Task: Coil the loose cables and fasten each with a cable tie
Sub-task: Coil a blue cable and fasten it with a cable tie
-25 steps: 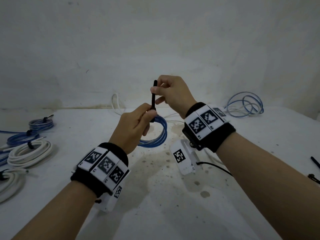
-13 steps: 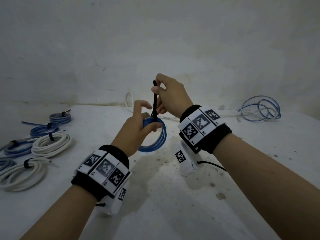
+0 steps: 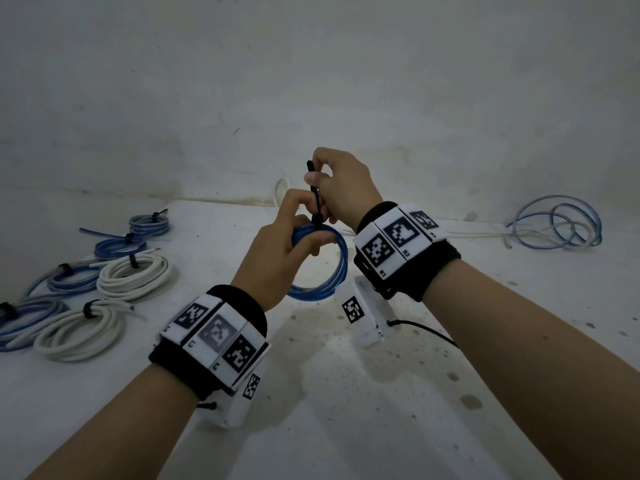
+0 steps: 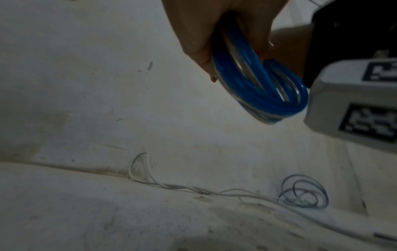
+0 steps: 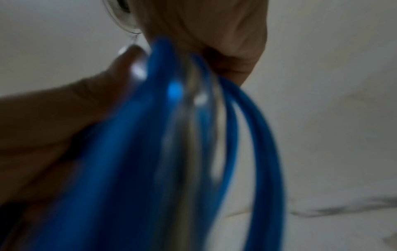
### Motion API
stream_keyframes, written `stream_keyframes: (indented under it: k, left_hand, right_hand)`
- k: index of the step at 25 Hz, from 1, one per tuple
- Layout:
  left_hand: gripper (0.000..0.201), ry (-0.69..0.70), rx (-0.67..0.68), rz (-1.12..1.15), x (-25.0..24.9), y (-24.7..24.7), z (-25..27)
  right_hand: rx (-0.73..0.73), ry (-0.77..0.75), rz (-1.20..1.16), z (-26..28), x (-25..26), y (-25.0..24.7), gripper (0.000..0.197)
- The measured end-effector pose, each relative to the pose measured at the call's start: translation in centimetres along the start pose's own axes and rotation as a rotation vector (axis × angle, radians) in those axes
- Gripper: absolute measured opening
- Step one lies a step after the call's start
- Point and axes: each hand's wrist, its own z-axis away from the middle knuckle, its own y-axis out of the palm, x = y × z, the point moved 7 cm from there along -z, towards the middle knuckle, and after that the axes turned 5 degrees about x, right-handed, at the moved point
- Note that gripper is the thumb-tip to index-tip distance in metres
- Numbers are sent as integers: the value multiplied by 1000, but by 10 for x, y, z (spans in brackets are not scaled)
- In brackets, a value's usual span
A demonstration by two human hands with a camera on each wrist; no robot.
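Observation:
A coil of blue cable point(image 3: 332, 268) hangs in the air above the white table point(image 3: 346, 410). My left hand point(image 3: 294, 233) grips the top of this coil, fingers curled round the strands; the left wrist view shows the blue coil point(image 4: 257, 84) in that grasp. A black cable tie point(image 3: 314, 192) stands upright from the top of the coil, wrapped round it. My right hand point(image 3: 325, 178) pinches the tie's upper end between thumb and forefinger. The right wrist view is blurred, filled by the blue coil point(image 5: 171, 152).
Several tied coils, blue point(image 3: 114, 247) and white point(image 3: 135, 277), lie at the table's left. A loose blue cable point(image 3: 561, 226) sprawls at the back right, with a thin white cable point(image 4: 193, 188) running along the wall foot. The wall stands close behind.
The head view has shifted so the coils at the left show more. My left hand's fingers have closed over the coil's top. My right hand keeps pinching the tie's end.

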Motion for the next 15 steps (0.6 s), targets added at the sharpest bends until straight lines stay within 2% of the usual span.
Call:
stream_keyframes:
  k: [2, 4, 8, 10, 13, 15]
  left_hand:
    - [24, -42, 11, 60, 1, -5, -1]
    - [22, -74, 13, 84, 4, -17, -3]
    - [21, -198, -162, 189, 32, -68, -6]
    - [18, -258, -209, 177, 47, -90, -6]
    - [26, -348, -219, 62, 72, -116, -1]
    - [41, -488, -156, -210, 97, -137, 8]
  right_hand:
    - [-47, 25, -62, -2, -2, 4, 19]
    - [-1, -4, -110, -3, 3, 13, 15]
    - [398, -106, -37, 7, 13, 52, 41]
    - [500, -113, -80, 12, 13, 73, 31]
    - [508, -30, -230, 0, 6, 104, 38]
    - [464, 83, -285, -16, -3, 123, 31]
